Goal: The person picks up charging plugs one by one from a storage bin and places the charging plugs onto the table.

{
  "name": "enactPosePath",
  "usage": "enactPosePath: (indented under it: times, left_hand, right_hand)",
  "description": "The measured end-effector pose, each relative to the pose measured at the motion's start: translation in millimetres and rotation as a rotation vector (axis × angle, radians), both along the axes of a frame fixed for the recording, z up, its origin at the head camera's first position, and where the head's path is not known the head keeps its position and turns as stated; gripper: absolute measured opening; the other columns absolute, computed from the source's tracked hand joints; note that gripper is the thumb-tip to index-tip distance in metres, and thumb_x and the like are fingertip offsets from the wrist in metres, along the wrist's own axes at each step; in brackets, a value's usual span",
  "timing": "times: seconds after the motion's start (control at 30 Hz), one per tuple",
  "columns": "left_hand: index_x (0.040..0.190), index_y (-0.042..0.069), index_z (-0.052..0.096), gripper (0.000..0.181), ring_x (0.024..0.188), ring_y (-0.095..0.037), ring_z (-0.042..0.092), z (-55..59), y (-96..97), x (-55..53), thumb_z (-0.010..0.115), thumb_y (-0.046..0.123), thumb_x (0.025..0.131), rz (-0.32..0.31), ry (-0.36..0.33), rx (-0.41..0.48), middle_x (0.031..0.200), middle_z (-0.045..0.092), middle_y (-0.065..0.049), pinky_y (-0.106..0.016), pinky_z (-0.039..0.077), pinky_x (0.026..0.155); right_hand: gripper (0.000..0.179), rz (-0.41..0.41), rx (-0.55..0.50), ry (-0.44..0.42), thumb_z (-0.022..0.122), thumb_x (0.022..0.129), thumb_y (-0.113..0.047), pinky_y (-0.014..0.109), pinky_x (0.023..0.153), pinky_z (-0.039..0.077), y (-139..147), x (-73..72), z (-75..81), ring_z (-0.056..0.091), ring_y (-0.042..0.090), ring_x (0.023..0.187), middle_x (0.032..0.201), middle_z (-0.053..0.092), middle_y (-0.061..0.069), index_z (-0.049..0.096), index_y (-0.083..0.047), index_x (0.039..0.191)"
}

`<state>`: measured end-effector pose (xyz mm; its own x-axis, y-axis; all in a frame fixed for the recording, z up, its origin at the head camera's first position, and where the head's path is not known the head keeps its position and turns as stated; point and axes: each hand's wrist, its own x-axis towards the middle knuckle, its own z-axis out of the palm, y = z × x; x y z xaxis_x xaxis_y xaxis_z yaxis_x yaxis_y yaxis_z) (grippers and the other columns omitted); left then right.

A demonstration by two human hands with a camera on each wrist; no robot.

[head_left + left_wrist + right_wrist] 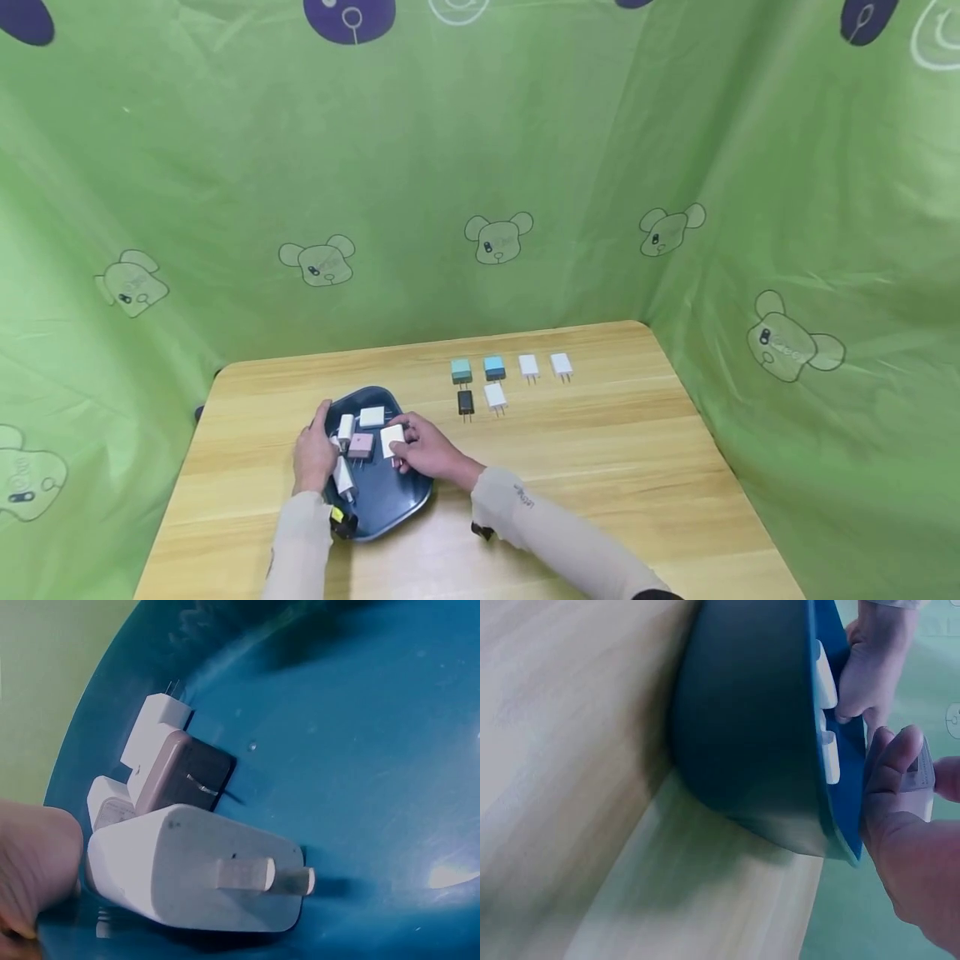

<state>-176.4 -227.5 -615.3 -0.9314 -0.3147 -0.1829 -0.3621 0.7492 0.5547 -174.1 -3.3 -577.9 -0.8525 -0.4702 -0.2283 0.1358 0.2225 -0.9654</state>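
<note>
A dark blue basin (390, 500) sits at the left of the table with several plug chargers in it. My left hand (313, 457) holds its left rim, the thumb reaching inside next to a white charger (343, 479). Over the basin's right side, my right hand (431, 450) pinches a white charger (392, 439) between thumb and fingers. Inside lie a pink charger (361, 446) and other white chargers, one at the far end (372, 417). Close up in the left wrist view, a white charger (195, 870) shows its two flat prongs.
Right of the basin, two rows of chargers lie on the wooden table (600, 467): green (461, 371), blue (494, 367), two white ones (528, 365) behind, then black (466, 402) and white (495, 396) in front. A green curtain (420, 167) hangs around the table.
</note>
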Motion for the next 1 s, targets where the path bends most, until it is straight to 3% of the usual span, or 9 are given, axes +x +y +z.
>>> enactPosePath:
  times: [0.17,0.5,0.77,1.0]
  left_hand:
    - [0.159,0.020,0.028,0.080,0.103,-0.046,0.061,3.5,-1.5,-0.8,0.055,-0.006,0.089,-0.016,-0.009,-0.012,0.132,0.056,-0.039,-0.062,0.051,0.096]
    - [0.159,0.019,0.028,0.076,0.111,-0.050,0.060,6.9,0.1,0.2,0.055,-0.002,0.091,-0.007,-0.026,0.004,0.136,0.054,-0.038,-0.063,0.050,0.097]
    - [0.159,0.019,0.028,0.076,0.103,-0.047,0.061,4.5,0.3,1.9,0.056,-0.001,0.090,-0.006,0.004,-0.008,0.132,0.056,-0.038,-0.061,0.052,0.092]
    - [0.158,0.019,0.029,0.076,0.106,-0.047,0.061,2.5,0.7,1.8,0.056,-0.002,0.090,0.002,0.021,-0.003,0.135,0.055,-0.037,-0.061,0.052,0.093]
  right_hand:
    - [0.044,-0.034,0.005,-0.012,0.062,0.098,-0.010,0.042,0.071,0.062,3.5,-1.5,7.6,0.063,0.014,0.065,0.088,0.066,0.008,0.046,-0.001,0.138]
    - [0.041,-0.092,-0.010,-0.013,0.066,0.095,-0.008,0.034,0.068,0.061,21.3,-11.4,14.0,0.068,0.018,0.074,0.101,0.068,0.014,0.051,-0.003,0.132]
    - [0.045,-0.145,0.017,0.003,0.067,0.095,-0.012,0.043,0.077,0.061,40.3,-24.3,15.0,0.070,0.033,0.081,0.106,0.066,0.015,0.052,-0.006,0.137]
    - [0.050,-0.187,-0.009,0.008,0.066,0.094,-0.009,0.040,0.076,0.062,57.7,-38.1,18.0,0.067,0.019,0.075,0.105,0.068,0.014,0.053,-0.006,0.142]
